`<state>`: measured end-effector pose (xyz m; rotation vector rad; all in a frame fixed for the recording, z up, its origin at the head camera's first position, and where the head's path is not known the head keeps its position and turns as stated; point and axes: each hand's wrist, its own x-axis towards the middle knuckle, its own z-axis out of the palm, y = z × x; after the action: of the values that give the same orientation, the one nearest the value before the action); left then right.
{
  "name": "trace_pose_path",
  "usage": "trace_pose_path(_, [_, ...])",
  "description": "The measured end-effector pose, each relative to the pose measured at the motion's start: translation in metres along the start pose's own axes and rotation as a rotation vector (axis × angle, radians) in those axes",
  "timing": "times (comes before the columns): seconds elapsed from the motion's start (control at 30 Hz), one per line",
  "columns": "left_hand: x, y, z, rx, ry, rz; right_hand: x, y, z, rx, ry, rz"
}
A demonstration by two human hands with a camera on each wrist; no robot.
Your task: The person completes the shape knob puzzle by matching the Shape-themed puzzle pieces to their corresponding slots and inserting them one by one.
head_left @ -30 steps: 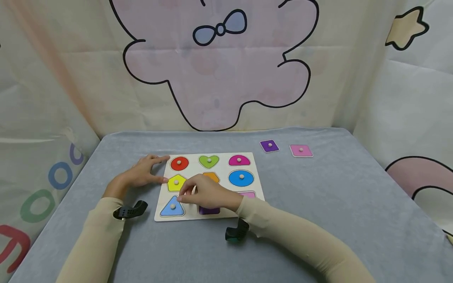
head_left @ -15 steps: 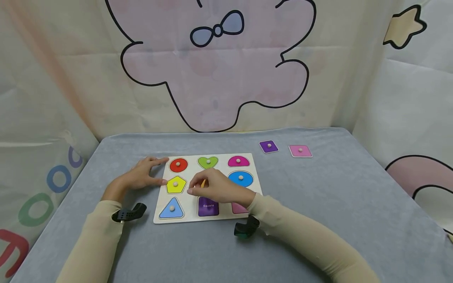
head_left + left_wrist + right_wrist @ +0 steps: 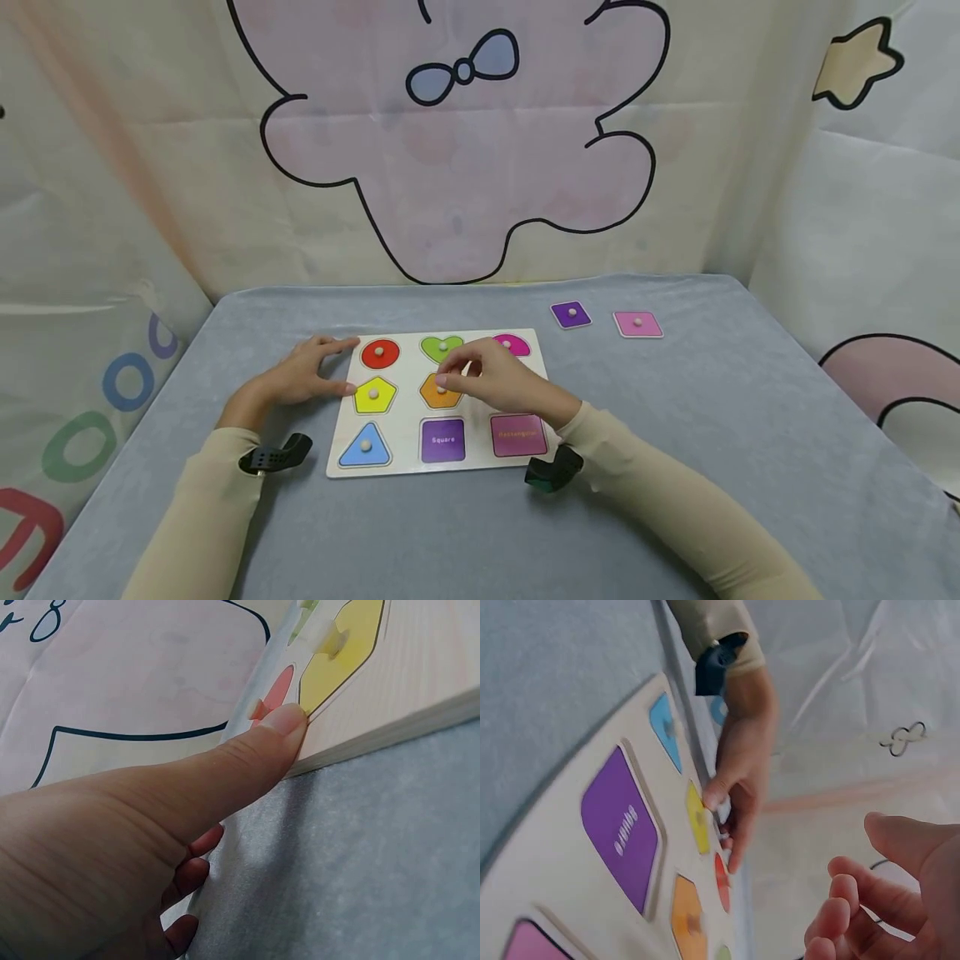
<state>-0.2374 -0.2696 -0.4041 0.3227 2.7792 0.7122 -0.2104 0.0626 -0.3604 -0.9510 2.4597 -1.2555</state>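
A white wooden peg puzzle board (image 3: 405, 417) lies on the table. My left hand (image 3: 300, 372) is at its left edge, the thumb on the rim beside the yellow pentagon (image 3: 374, 396), the fingers stretched toward the far corner. My right hand (image 3: 498, 375) hovers over the board by the knobbed orange hexagon (image 3: 431, 394). In the right wrist view its fingers are loosely bent, thumb apart, with nothing between them. A purple recess (image 3: 442, 450) reads "Square"; right of it is a pink recess (image 3: 517, 447). The blue triangle (image 3: 365, 454) sits in the front left slot.
Back right on the table, a loose purple square piece (image 3: 571, 314) and a pink rectangle piece (image 3: 637, 325) lie apart from the board. Grey cloth (image 3: 420, 533) covers the table; a printed curtain (image 3: 465, 192) hangs behind.
My right hand has moved from beside the blue triangle to the right and away from me, uncovering the orange hexagon and both labelled recesses. My left hand stays at the board's edge.
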Motion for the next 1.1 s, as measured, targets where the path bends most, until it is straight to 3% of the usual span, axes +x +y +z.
trace_pose_path(0.27, [0.002, -0.001, 0.003, 0.008, 0.0, -0.003, -0.005, 0.011, -0.016, -0.032, 0.094, 0.005])
trace_pose_path(0.53, [0.001, -0.003, 0.003, 0.001, 0.006, -0.006, -0.004, 0.021, -0.037, 0.017, 0.109, 0.001])
trace_pose_path(1.1, [0.001, -0.002, 0.001, 0.0, 0.002, -0.002, -0.006, 0.067, -0.095, 0.046, 0.315, 0.191])
